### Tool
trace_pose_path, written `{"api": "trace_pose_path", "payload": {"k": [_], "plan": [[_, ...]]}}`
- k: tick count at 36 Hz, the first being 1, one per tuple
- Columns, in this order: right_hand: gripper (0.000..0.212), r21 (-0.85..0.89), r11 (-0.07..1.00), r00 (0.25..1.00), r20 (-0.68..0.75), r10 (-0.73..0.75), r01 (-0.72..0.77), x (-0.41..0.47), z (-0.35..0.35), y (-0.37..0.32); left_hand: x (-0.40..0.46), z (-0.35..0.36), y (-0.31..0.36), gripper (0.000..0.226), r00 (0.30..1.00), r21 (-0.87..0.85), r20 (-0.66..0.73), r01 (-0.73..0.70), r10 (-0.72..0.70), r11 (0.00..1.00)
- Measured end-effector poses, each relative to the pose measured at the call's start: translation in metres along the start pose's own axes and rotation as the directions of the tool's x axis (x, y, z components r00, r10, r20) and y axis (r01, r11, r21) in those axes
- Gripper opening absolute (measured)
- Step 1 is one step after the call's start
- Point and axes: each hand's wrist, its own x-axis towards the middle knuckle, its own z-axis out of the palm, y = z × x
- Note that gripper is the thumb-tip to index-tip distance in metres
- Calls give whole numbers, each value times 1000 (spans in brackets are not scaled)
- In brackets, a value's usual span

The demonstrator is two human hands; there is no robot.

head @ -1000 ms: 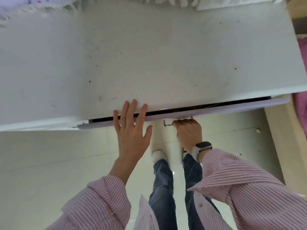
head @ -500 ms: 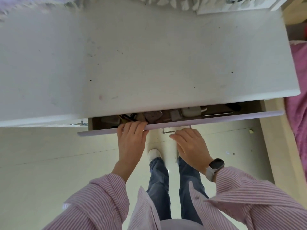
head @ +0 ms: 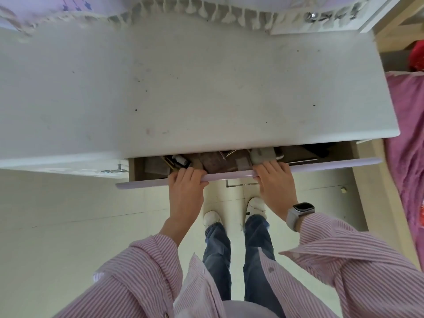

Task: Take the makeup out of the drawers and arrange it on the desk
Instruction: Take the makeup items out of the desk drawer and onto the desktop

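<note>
Gripping the drawer front (head: pixel 321 165) with both hands, you have your fingers hooked over its top edge: your left hand (head: pixel 186 190) curls over it near the left end, and your right hand (head: pixel 276 184) curls over it nearer the middle, a watch (head: pixel 299 213) on that wrist. A metal handle (head: pixel 241 184) hangs under the front between your hands, and neither hand touches it.

Only a narrow strip of the drawer's inside shows under the edge of the desk (head: pixel 206 88). In that strip lies the makeup (head: pixel 218 162): a jumble of brownish flat cases, a pale box on the right and small dark and white pieces on the left, too crowded to tell apart.

Judging by this, you are at the very start. No makeup stands on the desk top in view, nothing is lifted out, and the drawer likely needs to come further out before you can reach in. All the arranging is left to do.
</note>
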Motion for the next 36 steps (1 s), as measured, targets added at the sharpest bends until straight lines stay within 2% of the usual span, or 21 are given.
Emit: {"api": "trace_pose_path", "payload": {"k": [11,22,30,36], "plan": [[31,55,996,994,79,-79,75,-60,-4,-8,-61,5,-7,9,997,-37,15,-70,71,997],[26,53,996,991,109,-76,71,-64,3,-7,-64,4,-6,20,993,23,101,-70,68,997],[32,68,995,986,148,-79,69,-64,-3,-6,-66,1,-1,22,997,-37,56,-49,51,998],[34,58,996,978,191,-83,73,-71,-9,-2,-79,7,6,27,994,-43,85,-58,62,997]]}}
